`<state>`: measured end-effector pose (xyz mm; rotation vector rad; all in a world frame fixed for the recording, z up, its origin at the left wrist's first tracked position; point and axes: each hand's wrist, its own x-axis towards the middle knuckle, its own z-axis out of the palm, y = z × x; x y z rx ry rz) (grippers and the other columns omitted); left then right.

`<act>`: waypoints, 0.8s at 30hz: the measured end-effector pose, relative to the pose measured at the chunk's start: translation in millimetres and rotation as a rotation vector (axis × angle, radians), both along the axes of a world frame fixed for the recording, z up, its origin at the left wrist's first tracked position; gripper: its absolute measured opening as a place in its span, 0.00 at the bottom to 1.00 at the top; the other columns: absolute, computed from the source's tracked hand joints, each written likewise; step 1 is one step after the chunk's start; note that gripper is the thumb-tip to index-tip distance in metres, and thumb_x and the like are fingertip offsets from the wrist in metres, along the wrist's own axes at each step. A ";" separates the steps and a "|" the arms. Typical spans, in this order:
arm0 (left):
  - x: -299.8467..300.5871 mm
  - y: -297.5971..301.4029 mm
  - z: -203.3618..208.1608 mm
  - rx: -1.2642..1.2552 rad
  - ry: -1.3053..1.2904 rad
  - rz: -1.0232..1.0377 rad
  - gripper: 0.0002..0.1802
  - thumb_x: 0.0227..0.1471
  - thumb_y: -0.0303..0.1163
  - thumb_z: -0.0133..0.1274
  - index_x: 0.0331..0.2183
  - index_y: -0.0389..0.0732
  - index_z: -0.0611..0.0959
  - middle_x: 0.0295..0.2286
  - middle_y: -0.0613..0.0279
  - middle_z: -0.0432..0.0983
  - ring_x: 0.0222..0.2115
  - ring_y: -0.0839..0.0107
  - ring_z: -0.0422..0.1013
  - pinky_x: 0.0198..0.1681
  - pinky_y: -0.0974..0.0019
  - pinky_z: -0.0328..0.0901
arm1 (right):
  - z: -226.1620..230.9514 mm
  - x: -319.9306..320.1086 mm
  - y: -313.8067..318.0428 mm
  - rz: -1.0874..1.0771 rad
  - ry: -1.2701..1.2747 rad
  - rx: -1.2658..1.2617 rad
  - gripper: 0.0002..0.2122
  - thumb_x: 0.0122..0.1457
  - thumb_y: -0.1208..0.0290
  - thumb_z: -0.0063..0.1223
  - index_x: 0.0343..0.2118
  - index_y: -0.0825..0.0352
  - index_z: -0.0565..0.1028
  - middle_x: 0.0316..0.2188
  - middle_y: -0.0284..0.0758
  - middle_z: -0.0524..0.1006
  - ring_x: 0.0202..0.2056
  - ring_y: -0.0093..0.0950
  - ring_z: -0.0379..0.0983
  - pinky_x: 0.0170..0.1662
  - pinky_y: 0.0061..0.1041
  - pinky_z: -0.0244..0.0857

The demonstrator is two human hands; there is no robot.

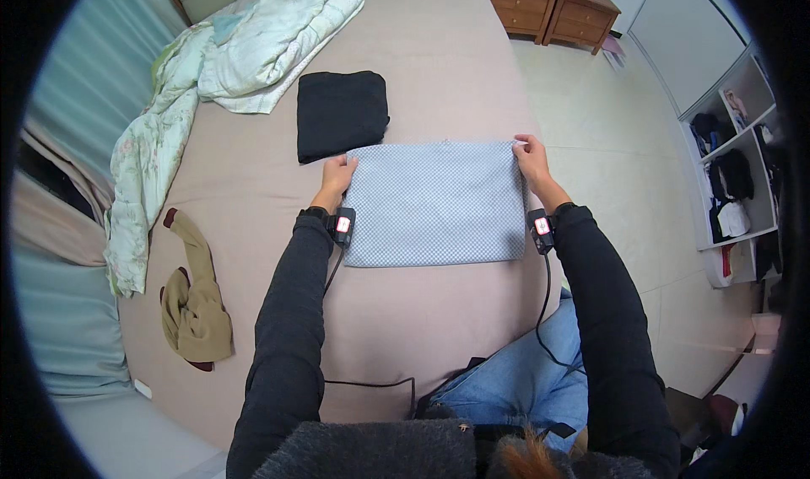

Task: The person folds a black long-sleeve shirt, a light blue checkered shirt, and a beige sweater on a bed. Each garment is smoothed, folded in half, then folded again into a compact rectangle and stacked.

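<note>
A flat rectangle of light blue-and-white checked cloth (434,205) lies on the bed in front of me. My left hand (336,178) is closed at its far left corner, with the fingertips partly hidden. At the far right corner, my right hand (535,165) pinches the edge between thumb and fingers. Just beyond the left hand rests a folded black garment (342,115), close to the cloth's far edge. Each of my wrists carries a small strapped device with a cable.
The bed has a pinkish sheet (439,57). A crumpled tan garment (198,310) with dark red cuffs lies at the left. A floral quilt (261,53) is heaped at the far left. Wooden nightstands (540,7) stand far right; open shelves (734,175) hold clothes.
</note>
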<state>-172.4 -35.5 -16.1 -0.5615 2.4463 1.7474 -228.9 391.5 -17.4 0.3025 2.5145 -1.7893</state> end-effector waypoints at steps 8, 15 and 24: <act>68.8 108.5 27.1 -1.030 0.613 -0.396 0.28 0.59 0.39 0.49 0.59 0.46 0.69 0.58 0.47 0.65 0.60 0.48 0.57 0.62 0.43 0.49 | 19.3 86.7 -118.8 0.320 0.615 0.679 0.24 0.57 0.70 0.49 0.58 0.68 0.66 0.60 0.52 0.63 0.62 0.49 0.57 0.65 0.49 0.48; 95.4 87.7 -5.5 -0.996 0.470 -0.290 0.30 0.60 0.47 0.45 0.62 0.52 0.67 0.62 0.53 0.59 0.64 0.49 0.51 0.64 0.35 0.40 | -6.0 97.5 -89.7 0.373 0.490 0.963 0.26 0.64 0.53 0.42 0.63 0.56 0.64 0.65 0.40 0.60 0.67 0.43 0.51 0.67 0.52 0.40; 103.8 73.4 27.7 -1.192 0.231 -0.166 0.29 0.62 0.47 0.43 0.62 0.51 0.66 0.63 0.55 0.57 0.65 0.50 0.47 0.63 0.33 0.40 | 6.7 90.5 -26.3 0.168 0.170 0.955 0.24 0.67 0.58 0.38 0.65 0.56 0.62 0.67 0.42 0.55 0.68 0.44 0.46 0.67 0.55 0.39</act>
